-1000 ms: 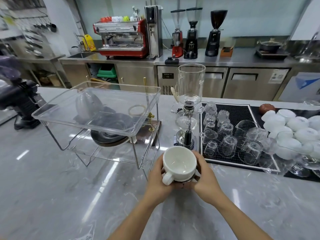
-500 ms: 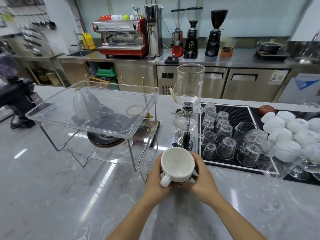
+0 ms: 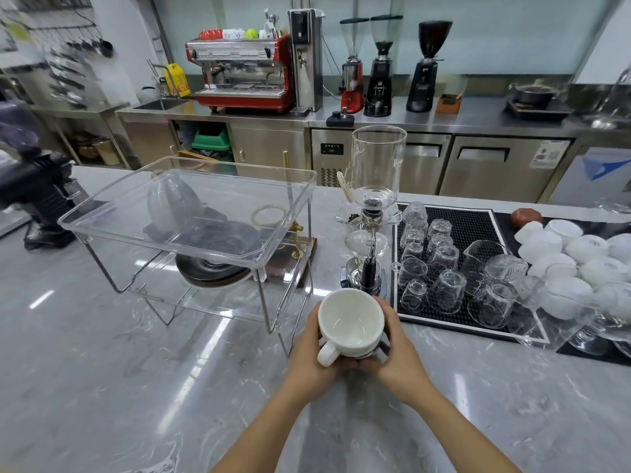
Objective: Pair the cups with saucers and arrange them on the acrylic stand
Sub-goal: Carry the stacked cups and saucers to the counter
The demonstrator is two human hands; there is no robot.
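A grey marble-patterned desk (image 3: 102, 387) carries a clear two-tier acrylic stand on thin metal legs (image 3: 191, 230), its trays bare of cups, with a black rubber mat of upturned glasses (image 3: 474, 230) to its right. Near the stand's front right leg, above the desk, the left hand (image 3: 309, 356) and right hand (image 3: 397, 353) share a grip, fingers curled under, on a white ceramic cup with a handle (image 3: 350, 322) resting on a mostly hidden saucer (image 3: 374, 351).

— What stands around the siphon brewer (image 3: 370, 213) on the marble counter (image 3: 102, 370)?

— Just to its right lies a black rubber mat (image 3: 478, 227) covered with upturned glasses (image 3: 447, 291). To its left, past the clear shelf, a dark grinder (image 3: 37, 199) sits at the counter's edge.

— And behind it?

— Well behind it, on the steel bench, a red espresso machine (image 3: 242, 76) stands to the left, with three grinders (image 3: 386, 66) straight behind the brewer and a dark pot (image 3: 532, 92) far to the right.
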